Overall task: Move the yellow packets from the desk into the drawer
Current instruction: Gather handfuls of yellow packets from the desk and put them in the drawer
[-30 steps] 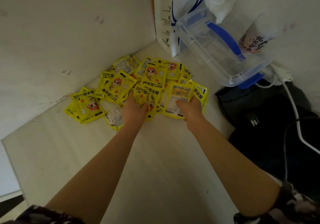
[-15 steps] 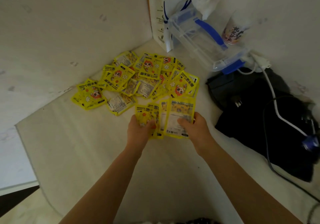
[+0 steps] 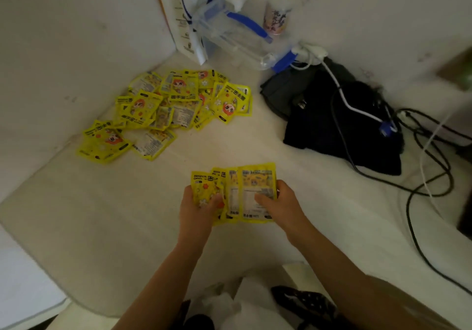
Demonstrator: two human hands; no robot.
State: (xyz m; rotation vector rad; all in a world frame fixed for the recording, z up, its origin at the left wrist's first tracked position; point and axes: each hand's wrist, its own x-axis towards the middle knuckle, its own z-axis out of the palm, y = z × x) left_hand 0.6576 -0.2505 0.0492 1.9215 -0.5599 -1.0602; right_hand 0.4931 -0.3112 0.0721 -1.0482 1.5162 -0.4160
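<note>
Both hands hold a fanned bunch of yellow packets (image 3: 245, 186) above the middle of the white desk (image 3: 102, 214). My left hand (image 3: 196, 212) grips the bunch's left side, my right hand (image 3: 278, 207) its right side with the thumb on a label. A pile of several more yellow packets (image 3: 168, 109) lies on the desk in the far left corner, well beyond both hands. An open drawer (image 3: 255, 301) shows below the desk's front edge, with white and dark things inside.
A clear plastic box with blue handles (image 3: 237, 40), a white paper bag (image 3: 184, 22) and a printed cup (image 3: 275, 20) stand at the back wall. A black bag (image 3: 339, 125) with white and black cables (image 3: 421, 176) fills the right side.
Both hands lifted a bunch of packets out of the pile and drew it back toward me, away from the corner. The view tilted down, bringing the desk's front edge and drawer into sight.
</note>
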